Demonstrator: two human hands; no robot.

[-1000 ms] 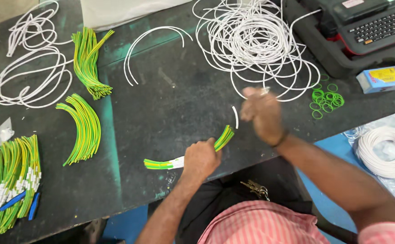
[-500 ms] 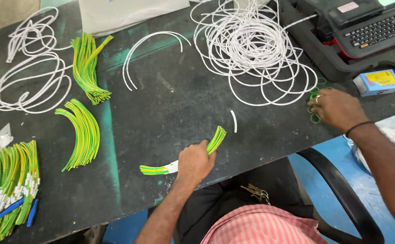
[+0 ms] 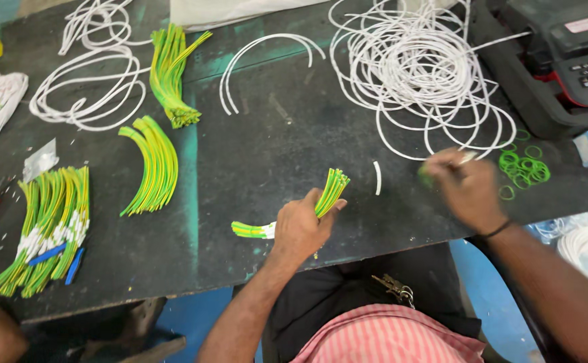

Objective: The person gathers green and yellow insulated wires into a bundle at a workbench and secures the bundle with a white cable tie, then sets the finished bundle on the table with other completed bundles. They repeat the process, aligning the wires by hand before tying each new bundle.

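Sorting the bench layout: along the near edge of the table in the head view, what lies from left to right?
Labelled green-yellow wire bundle → curved green-yellow wires → left hand holding a wire bundle → short white sleeve piece → right hand → green rings.

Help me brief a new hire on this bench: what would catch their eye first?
Probably the left hand at the table's near edge, gripping a bundle of green-and-yellow striped wires. The big tangled coil of thin white wire sprawls at the far right, above the right hand, which is beside a scatter of small green rings.
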